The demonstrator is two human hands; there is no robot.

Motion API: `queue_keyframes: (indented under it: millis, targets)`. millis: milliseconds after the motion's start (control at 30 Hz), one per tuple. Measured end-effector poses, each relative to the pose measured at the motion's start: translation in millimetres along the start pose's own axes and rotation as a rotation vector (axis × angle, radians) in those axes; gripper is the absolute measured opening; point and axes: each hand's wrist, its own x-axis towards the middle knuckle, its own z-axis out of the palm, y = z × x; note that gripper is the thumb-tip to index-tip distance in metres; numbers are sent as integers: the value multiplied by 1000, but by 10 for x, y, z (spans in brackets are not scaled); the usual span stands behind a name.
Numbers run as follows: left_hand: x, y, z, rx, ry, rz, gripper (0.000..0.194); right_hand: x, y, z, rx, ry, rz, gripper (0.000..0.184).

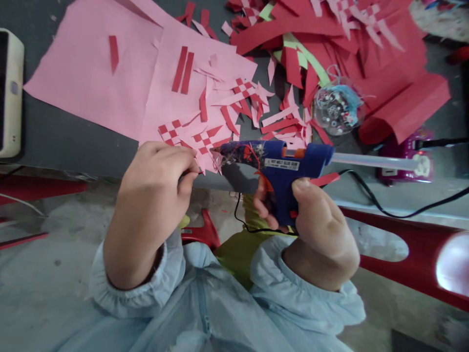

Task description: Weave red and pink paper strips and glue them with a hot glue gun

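Note:
My right hand [315,210] grips a blue hot glue gun [282,164] by its handle, with a clear glue stick [373,160] out of its back. The gun's tip points left and sits over a small woven piece of red and pink paper strips [203,142] at the table's front edge. At that piece's left end, my left hand [157,178] is closed, its thumb and fingers pinched on the paper's edge; the fingertips are partly hidden. A second red-and-pink checkered piece [170,131] lies just beyond my left knuckles.
Pink paper sheets [110,93] hold loose red strips [182,71]. Red paper [388,63] and scraps pile at the back right, beside a clear round container [339,107] of small beads. A black cord [384,209] runs right. A white-framed device [12,93] lies far left.

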Motion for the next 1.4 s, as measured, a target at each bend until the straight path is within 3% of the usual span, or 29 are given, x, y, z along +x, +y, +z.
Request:
queue_keyframes:
  millis: [667,1000,1400]
  targets:
    - [-15,-11,1,-3,-25,-26,12,-51,-2,32,-45,12,-8,37]
    - [-20,-14,4,-12,-17,-33,12,-6,-15,-16,-49,-115,-26,40]
    - [-15,-21,10,8,-8,-20,12,-11,-31,-68,-55,-81,-48,40]
